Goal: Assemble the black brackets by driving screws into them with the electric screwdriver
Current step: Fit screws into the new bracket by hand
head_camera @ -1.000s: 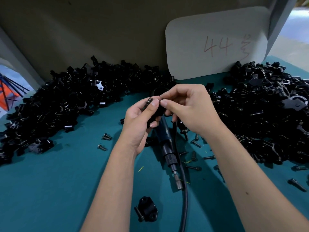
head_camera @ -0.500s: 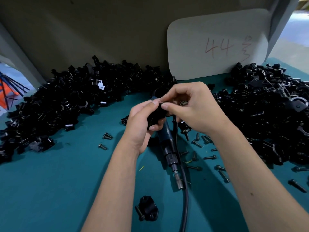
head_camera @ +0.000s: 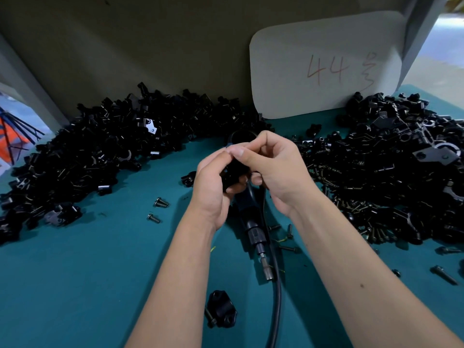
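Fingers: the left hand point(head_camera: 213, 182) has its fingers curled around a black bracket point(head_camera: 234, 173), holding it up above the worktop point(head_camera: 100, 259). The right hand point(head_camera: 273, 167) meets it from the other side, thumb and forefinger pinched together at the bracket's top edge. Whether a screw sits in that pinch cannot be told; the fingertips hide it.

Step in hand, as judged: a screw is being seated by hand into the held bracket, ahead of driving. The next move calls for the right hand to let go and take up the electric screwdriver point(head_camera: 253, 229), with the left keeping the bracket steady so the bit can meet the screw head squarely.

Surroundings: the screwdriver lies on the worktop directly beneath the hands, tip towards the person, its cable point(head_camera: 277, 310) running to the near edge. One bracket with a screw in it point(head_camera: 222, 312) lies near, just left of the cable. Loose screws point(head_camera: 160, 202) are scattered about. Large heaps of black brackets sit left point(head_camera: 88, 151) and right point(head_camera: 391, 177). A white card marked "44" point(head_camera: 324, 64) leans against the back wall.
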A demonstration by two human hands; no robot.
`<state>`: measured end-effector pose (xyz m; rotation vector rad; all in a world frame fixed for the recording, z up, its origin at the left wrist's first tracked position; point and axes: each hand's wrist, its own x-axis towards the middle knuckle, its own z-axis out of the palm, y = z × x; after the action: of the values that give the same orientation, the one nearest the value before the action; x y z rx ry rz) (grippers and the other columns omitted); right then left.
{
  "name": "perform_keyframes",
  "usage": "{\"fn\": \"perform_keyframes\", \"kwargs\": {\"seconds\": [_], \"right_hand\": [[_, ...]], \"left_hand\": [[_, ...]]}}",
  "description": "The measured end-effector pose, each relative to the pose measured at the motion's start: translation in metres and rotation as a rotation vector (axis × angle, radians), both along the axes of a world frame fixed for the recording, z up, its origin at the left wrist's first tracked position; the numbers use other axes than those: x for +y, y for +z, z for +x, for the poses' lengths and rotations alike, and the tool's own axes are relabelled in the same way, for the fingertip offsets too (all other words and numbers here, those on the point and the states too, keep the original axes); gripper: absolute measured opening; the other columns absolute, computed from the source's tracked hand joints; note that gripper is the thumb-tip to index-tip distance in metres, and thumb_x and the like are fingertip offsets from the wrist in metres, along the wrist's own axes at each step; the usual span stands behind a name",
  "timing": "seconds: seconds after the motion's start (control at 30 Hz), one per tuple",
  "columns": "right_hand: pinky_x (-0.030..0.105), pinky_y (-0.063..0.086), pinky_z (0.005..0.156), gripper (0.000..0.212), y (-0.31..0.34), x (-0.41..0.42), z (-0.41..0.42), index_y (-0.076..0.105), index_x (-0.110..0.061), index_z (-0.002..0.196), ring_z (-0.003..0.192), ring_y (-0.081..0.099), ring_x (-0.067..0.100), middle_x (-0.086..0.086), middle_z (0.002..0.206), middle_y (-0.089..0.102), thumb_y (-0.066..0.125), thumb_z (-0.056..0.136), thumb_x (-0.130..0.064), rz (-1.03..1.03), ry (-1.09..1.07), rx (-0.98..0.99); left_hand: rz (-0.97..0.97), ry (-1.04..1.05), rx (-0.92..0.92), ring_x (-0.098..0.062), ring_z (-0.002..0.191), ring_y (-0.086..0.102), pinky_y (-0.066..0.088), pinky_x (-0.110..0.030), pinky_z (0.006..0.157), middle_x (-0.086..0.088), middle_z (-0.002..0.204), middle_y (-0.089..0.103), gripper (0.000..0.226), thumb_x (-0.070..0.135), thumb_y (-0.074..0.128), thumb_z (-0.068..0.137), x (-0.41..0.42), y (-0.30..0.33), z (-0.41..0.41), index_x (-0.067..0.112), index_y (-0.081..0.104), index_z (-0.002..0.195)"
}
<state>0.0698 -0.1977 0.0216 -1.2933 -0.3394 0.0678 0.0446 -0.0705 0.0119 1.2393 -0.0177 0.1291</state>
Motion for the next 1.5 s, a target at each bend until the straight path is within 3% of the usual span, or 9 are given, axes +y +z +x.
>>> {"fn": "perform_keyframes", "kwargs": {"seconds": [0.1,0.17,0.33,0.53,0.8,0.93,1.1,1.27,1.5], "right_hand": [[0.022,0.041,0.048,0.007,0.000,0.003,-0.002,0.078,-0.015,0.094,0.058,0.052,0.007,0.002,0.082,0.065,0.072,0.097,-0.018,0.021,0.057,0.031],[0.025,0.046,0.050,0.016,0.000,0.004,-0.003,0.080,-0.009,0.103,0.058,0.053,0.010,0.003,0.082,0.068,0.066,0.101,-0.017,0.037,0.062,0.053],[0.019,0.044,0.042,0.018,0.003,0.008,-0.006,0.072,-0.011,0.076,0.046,0.050,0.004,-0.005,0.066,0.069,0.075,0.093,-0.006,0.121,-0.042,0.056],[0.022,0.043,0.052,0.017,0.000,0.002,-0.002,0.080,-0.011,0.103,0.065,0.047,0.009,-0.001,0.083,0.069,0.063,0.103,-0.016,0.050,-0.017,0.048],[0.027,0.057,0.063,0.013,0.004,-0.004,-0.004,0.080,-0.010,0.099,0.087,0.072,0.021,0.013,0.110,0.078,0.068,0.100,-0.016,0.100,0.010,0.062],[0.028,0.056,0.062,0.010,0.004,-0.005,-0.003,0.069,-0.014,0.087,0.081,0.069,0.020,0.009,0.095,0.074,0.075,0.095,-0.015,0.109,-0.025,0.110],[0.023,0.048,0.059,0.018,0.006,-0.003,-0.005,0.079,-0.016,0.105,0.070,0.063,0.010,0.006,0.101,0.077,0.062,0.104,-0.022,0.086,0.042,0.076],[0.025,0.054,0.058,0.016,0.006,0.002,-0.006,0.075,-0.021,0.075,0.072,0.069,0.015,0.008,0.089,0.075,0.078,0.091,-0.016,0.163,-0.001,0.131],[0.025,0.057,0.066,0.025,0.007,-0.005,-0.005,0.082,-0.016,0.102,0.077,0.065,0.015,0.007,0.109,0.077,0.059,0.105,-0.024,0.167,0.092,0.141]], "left_hand": [[-0.047,0.003,0.006,-0.023,0.064,0.056,0.027,-0.030,0.053,-0.013,0.084,0.066,0.032,0.022,0.045,0.103,0.003,0.001,-0.001,0.003,0.070,0.108],[-0.064,0.000,-0.006,-0.024,0.067,0.054,0.026,-0.028,0.051,-0.015,0.088,0.064,0.031,0.020,0.044,0.106,0.005,0.002,-0.001,0.001,0.067,0.112],[-0.032,0.013,-0.023,-0.021,0.068,0.059,0.032,-0.021,0.050,-0.011,0.095,0.069,0.033,0.018,0.046,0.107,0.001,0.002,-0.001,-0.003,0.066,0.124],[-0.114,-0.032,-0.018,-0.016,0.061,0.058,0.037,-0.025,0.057,-0.010,0.086,0.067,0.030,0.027,0.050,0.108,0.001,0.003,-0.001,0.003,0.065,0.117],[-0.222,-0.167,-0.020,-0.011,0.087,0.060,0.051,-0.017,0.067,-0.003,0.102,0.070,0.030,0.007,0.070,0.091,0.009,0.001,-0.003,0.013,0.070,0.120],[-0.177,-0.164,-0.033,-0.008,0.091,0.065,0.054,-0.017,0.074,0.000,0.107,0.073,0.041,0.014,0.078,0.082,0.008,0.001,-0.002,0.017,0.071,0.123],[-0.214,-0.165,-0.035,-0.013,0.091,0.066,0.054,-0.019,0.072,-0.005,0.101,0.074,0.041,0.013,0.075,0.085,0.010,0.000,-0.002,0.011,0.069,0.125],[-0.212,-0.190,-0.032,-0.010,0.101,0.065,0.052,-0.017,0.076,-0.008,0.122,0.070,0.051,0.012,0.072,0.087,0.009,-0.001,-0.003,0.008,0.062,0.138],[-0.325,-0.222,-0.016,-0.009,0.083,0.056,0.053,-0.017,0.072,-0.006,0.105,0.066,0.041,0.006,0.069,0.090,0.010,-0.003,0.000,0.008,0.066,0.131]]}}
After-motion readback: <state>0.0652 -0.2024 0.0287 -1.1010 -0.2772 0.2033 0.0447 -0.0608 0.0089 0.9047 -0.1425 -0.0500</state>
